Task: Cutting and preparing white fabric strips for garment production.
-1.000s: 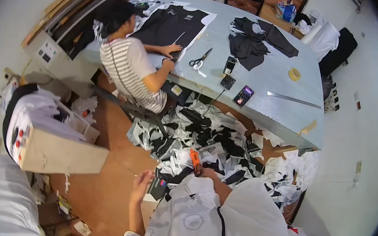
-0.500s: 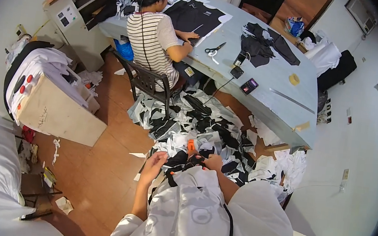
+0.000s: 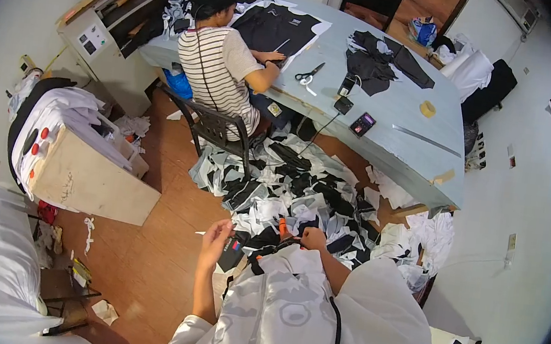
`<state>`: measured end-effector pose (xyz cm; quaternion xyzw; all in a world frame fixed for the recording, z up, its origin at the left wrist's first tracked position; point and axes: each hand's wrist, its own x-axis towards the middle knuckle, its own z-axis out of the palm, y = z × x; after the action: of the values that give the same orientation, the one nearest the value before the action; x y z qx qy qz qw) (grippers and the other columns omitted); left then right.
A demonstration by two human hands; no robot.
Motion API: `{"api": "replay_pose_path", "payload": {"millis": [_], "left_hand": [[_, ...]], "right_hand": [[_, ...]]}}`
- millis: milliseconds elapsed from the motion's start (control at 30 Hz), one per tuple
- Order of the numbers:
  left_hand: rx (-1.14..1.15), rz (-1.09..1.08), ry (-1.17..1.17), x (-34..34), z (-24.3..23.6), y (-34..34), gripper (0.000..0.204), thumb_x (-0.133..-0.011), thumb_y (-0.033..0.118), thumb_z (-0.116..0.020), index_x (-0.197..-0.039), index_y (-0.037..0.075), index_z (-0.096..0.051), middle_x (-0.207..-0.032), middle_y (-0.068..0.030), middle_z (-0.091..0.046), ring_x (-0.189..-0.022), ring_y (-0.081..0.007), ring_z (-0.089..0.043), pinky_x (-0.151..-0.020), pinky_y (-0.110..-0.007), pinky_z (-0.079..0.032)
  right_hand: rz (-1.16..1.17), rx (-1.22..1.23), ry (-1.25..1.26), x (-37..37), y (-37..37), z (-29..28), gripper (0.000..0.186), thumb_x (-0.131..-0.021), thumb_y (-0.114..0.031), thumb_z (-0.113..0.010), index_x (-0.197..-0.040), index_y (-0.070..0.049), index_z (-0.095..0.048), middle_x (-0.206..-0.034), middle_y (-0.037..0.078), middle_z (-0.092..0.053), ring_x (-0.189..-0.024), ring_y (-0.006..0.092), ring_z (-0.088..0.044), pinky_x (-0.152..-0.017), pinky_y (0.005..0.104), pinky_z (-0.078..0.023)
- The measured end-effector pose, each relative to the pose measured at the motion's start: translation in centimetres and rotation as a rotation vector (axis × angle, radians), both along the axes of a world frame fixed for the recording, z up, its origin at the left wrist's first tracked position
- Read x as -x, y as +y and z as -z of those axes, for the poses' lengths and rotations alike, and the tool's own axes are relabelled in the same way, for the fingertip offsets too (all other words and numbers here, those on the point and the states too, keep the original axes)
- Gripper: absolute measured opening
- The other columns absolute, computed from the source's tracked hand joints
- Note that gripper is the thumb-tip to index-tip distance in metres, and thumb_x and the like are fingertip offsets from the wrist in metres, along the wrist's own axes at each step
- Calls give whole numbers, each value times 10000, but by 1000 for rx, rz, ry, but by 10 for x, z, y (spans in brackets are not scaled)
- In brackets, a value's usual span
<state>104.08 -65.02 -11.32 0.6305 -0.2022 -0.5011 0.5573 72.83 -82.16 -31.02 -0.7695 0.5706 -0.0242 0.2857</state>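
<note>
My left hand (image 3: pixel 215 239) is raised in front of my white top (image 3: pixel 272 309), its fingers loosely bent and apart, with nothing visible in them. Right beside it is a black flat piece (image 3: pixel 232 252) with a small coloured patch; I cannot tell whether the hand touches it. My right hand (image 3: pixel 313 238) is closed at my waist, next to an orange strap-like piece (image 3: pixel 283 226) and dark material. What its fingers hold is hidden. Beyond both hands, a heap of black, white and grey fabric scraps (image 3: pixel 287 187) covers the floor.
A person in a striped top (image 3: pixel 216 68) sits on a dark chair (image 3: pixel 215 127) at a large pale table (image 3: pixel 398 128). On it lie a black shirt (image 3: pixel 275 31), scissors (image 3: pixel 309 73), dark garments (image 3: pixel 371 67) and a tape roll (image 3: pixel 428 109). A wooden bin (image 3: pixel 95 184) stands left.
My view has shifted slightly. The black piece with the coloured patch now shows plainly beside my left hand. My right hand stays closed at my waist.
</note>
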Motion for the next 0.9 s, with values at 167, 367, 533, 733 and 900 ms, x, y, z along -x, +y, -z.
{"api": "replay_pose_path", "payload": {"millis": [167,367,533,733,900], "left_hand": [[55,34,1,7,3,-33,378,-1001,303,-665,-1252,22,-631,-1072,-31,-682,-955,-113,-625,-839,-245,-469],[-12,98,-35,22,20,-73,371,-1012,337,-637,-1258,58,-627,-1150,-43,-689,-1038,-157,-641,-897,-299,-481],[3,130,-28,41,22,-128,361,-1020,307,-630,-1266,42,-629,-1128,-42,-692,-990,-119,-624,-850,-261,-473],[-75,182,-106,61,18,-200,378,-1023,314,-626,-1273,30,-627,-1065,-46,-704,-929,-103,-605,-812,-254,-464],[-270,150,-173,61,11,-223,413,-1023,353,-616,-1275,26,-613,-1130,-77,-693,-1054,-177,-655,-901,-329,-497]], "right_hand": [[99,-68,-29,8,-11,0,121,-717,-259,-743,-737,-140,-741,-775,126,-724,-771,337,-712,-719,447,-569],[6,-100,-65,17,-61,19,149,-720,-228,-706,-803,-112,-750,-793,147,-724,-790,353,-709,-734,456,-569],[149,5,-187,-1,-144,52,161,-755,-166,-658,-847,-60,-737,-861,201,-711,-857,391,-699,-763,463,-560],[231,157,-353,-61,-331,44,453,-813,-151,-666,-1250,-58,-590,-917,169,-712,-920,396,-686,-807,470,-551],[211,245,-379,-131,-468,17,517,-827,-126,-682,-1321,-60,-543,-1301,216,-565,-1130,418,-598,-910,491,-511]]}}
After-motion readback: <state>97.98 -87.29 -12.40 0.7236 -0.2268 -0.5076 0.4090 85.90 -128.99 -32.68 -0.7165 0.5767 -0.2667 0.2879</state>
